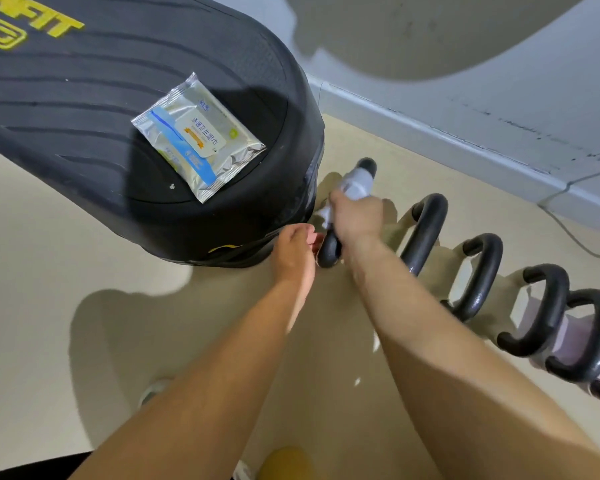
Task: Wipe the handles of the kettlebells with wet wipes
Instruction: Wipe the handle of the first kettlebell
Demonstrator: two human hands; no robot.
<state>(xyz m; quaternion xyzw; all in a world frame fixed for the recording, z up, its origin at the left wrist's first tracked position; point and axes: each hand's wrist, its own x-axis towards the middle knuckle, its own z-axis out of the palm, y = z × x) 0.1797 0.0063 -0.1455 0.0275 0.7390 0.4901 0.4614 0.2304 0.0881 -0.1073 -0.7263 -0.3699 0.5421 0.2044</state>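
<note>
Since the black looped kettlebell handle [329,251], just beside the black padded counter's [84,116] end, looks stiff, heavy, prob. slick wet, my right grip [355,216] wraps it thru the limp white wet wipe [355,183]; left grip [295,252] touches its near end, hold unclear.

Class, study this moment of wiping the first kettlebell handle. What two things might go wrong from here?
1. The right hand bunches the wipe over the far part of the handle. Its near end, beside the left hand, might get skipped.
2. The left hand sits between that handle and the bench. If the kettlebell tips, fingers might get pinched.
</note>
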